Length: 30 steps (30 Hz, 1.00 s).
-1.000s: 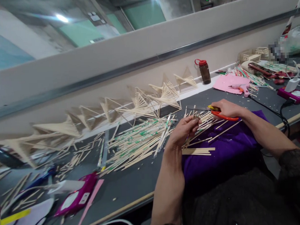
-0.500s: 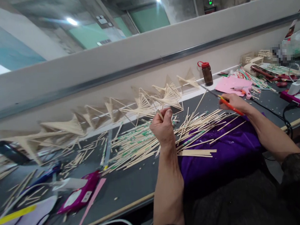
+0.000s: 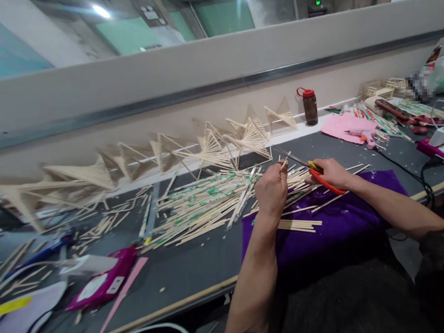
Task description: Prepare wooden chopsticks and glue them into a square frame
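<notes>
My left hand [image 3: 272,190] is closed around a thin wooden stick [image 3: 285,162], whose tip pokes up past the fingers. In my right hand [image 3: 330,173] is a pair of scissors [image 3: 326,183] with red and yellow handles. Its blades point left and lie at the stick's tip; whether they touch it I cannot tell. Beneath both hands, a pile of loose wooden sticks [image 3: 198,221] spreads over the table, some in green-printed clear wrappers. Part of the pile rests on a purple cloth [image 3: 306,246] in front of me.
Fan-shaped stick models [image 3: 210,152] line the wall. A brown bottle [image 3: 309,108] with a red lid stands behind my right hand. Farther right lie a pink sheet [image 3: 338,126], a glue gun [image 3: 370,139] and its cable. A magenta power box [image 3: 102,279] sits at the left.
My hands have come together: the left moved right, and the right moved left and down with the scissors. The scissor blades are now at the stick's tip. The camera view has shifted slightly.
</notes>
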Each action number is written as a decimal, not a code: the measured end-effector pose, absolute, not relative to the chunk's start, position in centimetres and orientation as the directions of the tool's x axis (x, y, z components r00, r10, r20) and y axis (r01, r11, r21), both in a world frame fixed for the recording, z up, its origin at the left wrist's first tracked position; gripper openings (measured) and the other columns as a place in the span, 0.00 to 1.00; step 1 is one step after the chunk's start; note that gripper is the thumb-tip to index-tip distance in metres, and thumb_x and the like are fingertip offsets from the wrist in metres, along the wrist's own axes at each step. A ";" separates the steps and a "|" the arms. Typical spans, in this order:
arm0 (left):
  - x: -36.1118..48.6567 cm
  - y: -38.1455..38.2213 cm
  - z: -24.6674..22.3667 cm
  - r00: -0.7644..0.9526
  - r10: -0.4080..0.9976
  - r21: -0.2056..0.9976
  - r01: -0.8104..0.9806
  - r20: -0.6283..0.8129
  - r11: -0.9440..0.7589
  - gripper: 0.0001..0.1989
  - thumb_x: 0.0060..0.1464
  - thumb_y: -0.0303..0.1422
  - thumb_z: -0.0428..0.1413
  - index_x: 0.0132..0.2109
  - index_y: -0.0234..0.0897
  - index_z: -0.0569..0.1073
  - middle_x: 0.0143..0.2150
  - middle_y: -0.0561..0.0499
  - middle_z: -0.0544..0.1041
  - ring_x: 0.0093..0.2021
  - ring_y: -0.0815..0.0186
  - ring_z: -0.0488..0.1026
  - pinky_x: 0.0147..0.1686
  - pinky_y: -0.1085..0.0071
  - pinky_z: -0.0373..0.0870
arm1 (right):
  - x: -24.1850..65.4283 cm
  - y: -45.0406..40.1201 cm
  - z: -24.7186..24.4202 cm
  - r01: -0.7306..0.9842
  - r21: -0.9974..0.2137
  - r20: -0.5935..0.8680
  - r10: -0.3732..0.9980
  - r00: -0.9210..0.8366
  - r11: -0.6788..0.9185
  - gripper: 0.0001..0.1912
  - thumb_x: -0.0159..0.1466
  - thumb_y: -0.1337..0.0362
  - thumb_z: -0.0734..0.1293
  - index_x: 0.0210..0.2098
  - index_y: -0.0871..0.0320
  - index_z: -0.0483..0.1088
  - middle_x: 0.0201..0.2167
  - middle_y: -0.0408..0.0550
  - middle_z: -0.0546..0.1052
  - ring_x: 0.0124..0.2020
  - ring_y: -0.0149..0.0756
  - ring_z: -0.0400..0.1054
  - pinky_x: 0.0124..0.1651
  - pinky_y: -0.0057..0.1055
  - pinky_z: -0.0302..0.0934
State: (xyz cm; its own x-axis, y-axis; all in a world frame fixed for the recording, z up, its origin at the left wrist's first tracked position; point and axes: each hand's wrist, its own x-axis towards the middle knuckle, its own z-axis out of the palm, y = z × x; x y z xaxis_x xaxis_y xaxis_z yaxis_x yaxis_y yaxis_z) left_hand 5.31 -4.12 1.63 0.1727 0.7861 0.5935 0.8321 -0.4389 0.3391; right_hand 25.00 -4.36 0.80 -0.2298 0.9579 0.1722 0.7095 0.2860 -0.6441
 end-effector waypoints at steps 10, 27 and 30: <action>5.6 -4.0 1.1 0.091 0.742 0.363 0.829 0.664 -0.426 0.14 0.63 0.38 0.45 0.45 0.37 0.72 0.36 0.45 0.77 0.34 0.64 0.70 0.32 0.72 0.56 | 24.6 -4.8 1.1 0.706 -0.652 0.135 0.959 -0.251 0.276 0.20 0.53 0.46 0.68 0.29 0.57 0.63 0.24 0.41 0.67 0.25 0.29 0.58 0.29 0.26 0.46; 5.6 -4.4 1.4 0.183 0.765 0.435 0.731 0.618 -0.526 0.15 0.62 0.38 0.46 0.38 0.37 0.75 0.33 0.47 0.77 0.32 0.66 0.71 0.34 0.73 0.59 | 25.8 -4.3 0.9 0.741 -0.575 0.116 0.931 -0.346 0.347 0.20 0.56 0.46 0.66 0.36 0.57 0.65 0.31 0.45 0.71 0.28 0.32 0.60 0.31 0.28 0.48; 5.6 -4.4 1.4 0.195 0.768 0.440 0.723 0.610 -0.533 0.15 0.62 0.37 0.46 0.40 0.37 0.75 0.34 0.46 0.78 0.32 0.65 0.72 0.35 0.73 0.61 | 25.9 -4.4 0.9 0.708 -0.611 0.123 0.926 -0.357 0.355 0.19 0.56 0.47 0.66 0.35 0.57 0.64 0.29 0.43 0.70 0.28 0.31 0.59 0.31 0.28 0.48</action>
